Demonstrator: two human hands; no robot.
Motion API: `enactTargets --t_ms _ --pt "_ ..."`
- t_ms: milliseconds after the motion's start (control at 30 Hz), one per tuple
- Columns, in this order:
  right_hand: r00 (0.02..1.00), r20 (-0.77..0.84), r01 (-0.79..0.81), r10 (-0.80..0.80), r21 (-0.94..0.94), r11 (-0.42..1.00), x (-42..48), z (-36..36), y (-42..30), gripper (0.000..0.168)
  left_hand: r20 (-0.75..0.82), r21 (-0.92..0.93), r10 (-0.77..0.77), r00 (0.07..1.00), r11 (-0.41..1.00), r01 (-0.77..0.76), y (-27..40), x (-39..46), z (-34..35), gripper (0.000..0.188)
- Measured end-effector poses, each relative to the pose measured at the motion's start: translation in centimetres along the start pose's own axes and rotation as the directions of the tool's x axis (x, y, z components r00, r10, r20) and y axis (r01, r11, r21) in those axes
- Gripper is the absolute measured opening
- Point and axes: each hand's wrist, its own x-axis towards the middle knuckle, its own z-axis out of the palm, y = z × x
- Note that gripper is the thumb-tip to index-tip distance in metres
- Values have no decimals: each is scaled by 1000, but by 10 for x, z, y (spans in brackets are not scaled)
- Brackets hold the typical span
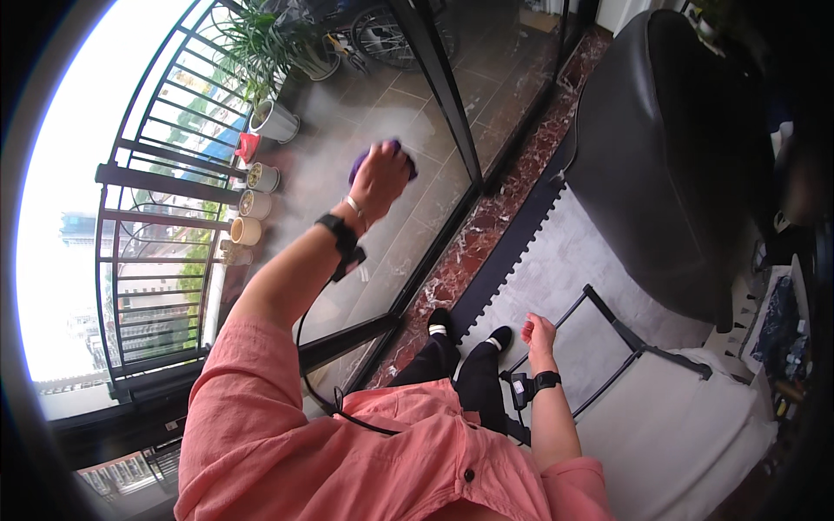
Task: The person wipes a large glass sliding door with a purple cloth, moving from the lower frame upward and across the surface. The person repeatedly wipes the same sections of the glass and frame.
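Observation:
My left hand (381, 179) is raised with the arm stretched out, its fingers closed over a bunched purple cloth (410, 168). The cloth appears pressed to the glass pane of a black-framed door (384, 241), and a whitish, cloudy film shows on the pane around it. My right hand (539, 333) hangs lower, beside my legs, with its fingers curled and nothing visible in them. Near it is a black tubular metal frame (567, 309). Each wrist wears a black strap with a small device, and a black cable runs from the left one.
Beyond the glass are potted plants (275, 124), a black railing (163, 260) and a bicycle (388, 39). A red marble sill (449, 267) runs beside my feet, edged by a dark interlocking mat (508, 254). At right stand a large dark padded piece (625, 163) and a pale fabric cover (664, 423).

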Motion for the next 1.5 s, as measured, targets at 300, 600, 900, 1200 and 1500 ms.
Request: enactTargets --t_ms 300,600,900,1200,1500 --pt "995 73 62 -64 30 998 -28 11 -45 13 390 35 225 893 965 -259 63 -146 48 21" --pt "991 107 75 -80 46 996 -32 -10 -67 7 -182 6 -295 938 954 301 -60 -9 -71 22" --pt "980 122 146 -155 78 986 -52 -26 -105 8 -163 50 -336 928 936 348 -33 -7 -48 27" --pt "979 125 159 -163 46 986 -40 -16 -145 7 -258 -30 -414 873 907 421 -73 -13 -90 30" --pt "895 330 338 -299 -65 939 -81 77 -213 11 -602 -204 -604 522 749 631 -169 83 -182 35"
